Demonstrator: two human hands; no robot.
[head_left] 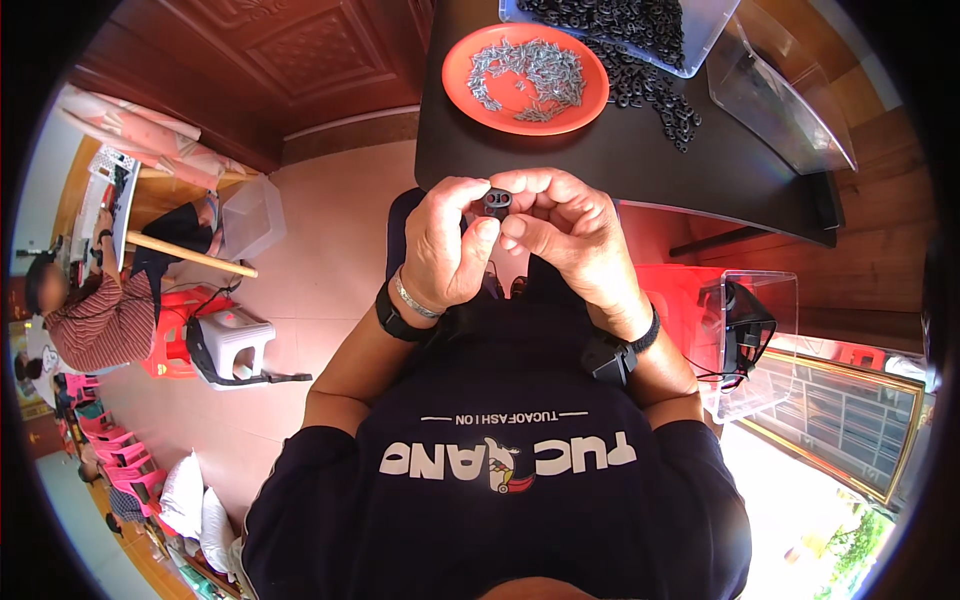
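Black ring piece (497, 201), small and dark with two holes through it, sits pinched up in front of the chest, just short of the worktop (640, 165) edge. Left hand (447, 243) has thumb and forefinger closed on its left side; right hand (567, 232) is curled in, fingertips clamped on the right side and underneath. Both hands are shut on the one part, knuckles nearly touching.

By the look of it, this thing weighs next to nothing and is likely rubbery or soft plastic, so it should give a little under pressure rather than crack. The risk is that it pops out of the fingertips. Best hold, I'd say, is across the outer edges, leaving the holes free.

Further out on the dark worktop, an orange plate (460, 85) carries a heap of small grey metal pins (528, 72). Beside it, loose black rings (655, 95) spill toward a clear tub (700, 45) full of the same. A second clear tub (780, 105) stands at the right. Far left, another person sits at a separate table.
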